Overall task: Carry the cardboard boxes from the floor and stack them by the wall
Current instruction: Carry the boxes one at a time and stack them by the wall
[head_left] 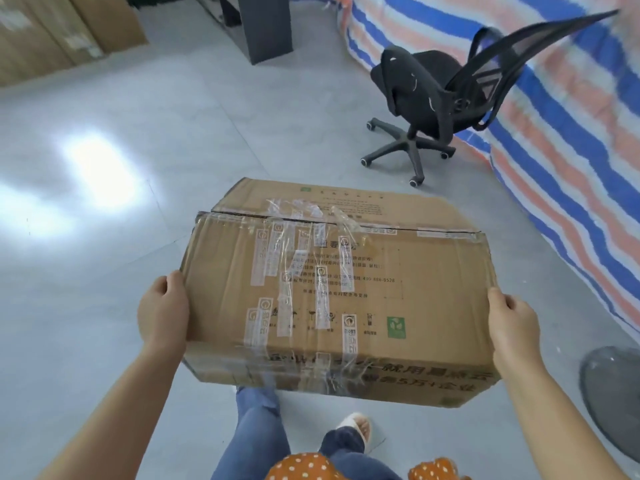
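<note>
**Box Held Up, Ready to Go to the Wall**

While up off the floor (pixel 104 237), held in the middle of the head view: one cardboard box (pixel 332 292), taped shut with lots of clear tape. Left hand (pixel 162 310) at 9 o'clock, right hand (pixel 512 323) at 3 o'clock, each pressed on one short end with fingers curled round the edge. Squeezed from both sides, most likely to keep the wide box level and stop a slip. Feet and blue trousers just under it at 6 o'clock.

Smooth grey tiles below, shiny with a bright patch at 9 o'clock. More brown boxes (pixel 52 36) stacked at 11 o'clock, maybe the stacking spot. Black office chair (pixel 429 109) at 1 o'clock, beside a striped tarp (pixel 571 168) along the right. Round grey fan base (pixel 613 400) at 4 o'clock, something to step around.
</note>
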